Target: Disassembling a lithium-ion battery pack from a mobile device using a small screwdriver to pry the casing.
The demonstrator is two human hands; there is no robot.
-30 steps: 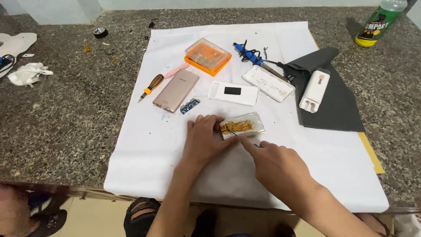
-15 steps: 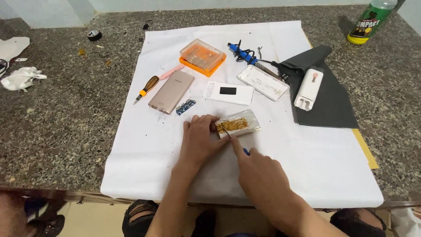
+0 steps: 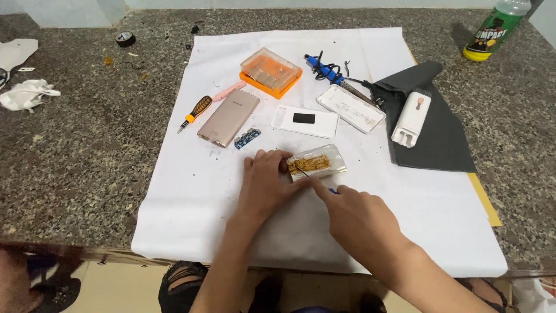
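Observation:
A silvery battery cell (image 3: 319, 162) with an amber-taped circuit strip lies on the white paper sheet (image 3: 191, 191). My left hand (image 3: 267, 184) rests flat on the sheet and pins the cell's left end with its fingers. My right hand (image 3: 356, 217) grips a thin tool with a blue handle; the dark tip touches the amber strip. Most of the tool is hidden under my fingers.
On the sheet lie a gold metal case (image 3: 229, 117), a small blue circuit board (image 3: 247, 138), an orange-handled screwdriver (image 3: 195, 112), an orange bit box (image 3: 270, 72), two white covers (image 3: 305, 121), a blue soldering iron (image 3: 324, 69). A dark mat (image 3: 434, 133) holds a white gadget (image 3: 412, 117). A green bottle (image 3: 493, 31) stands far right.
My right hand has moved the tool tip onto the amber strip. The left hand stays pressed on the cell's left end. The camera has shifted slightly.

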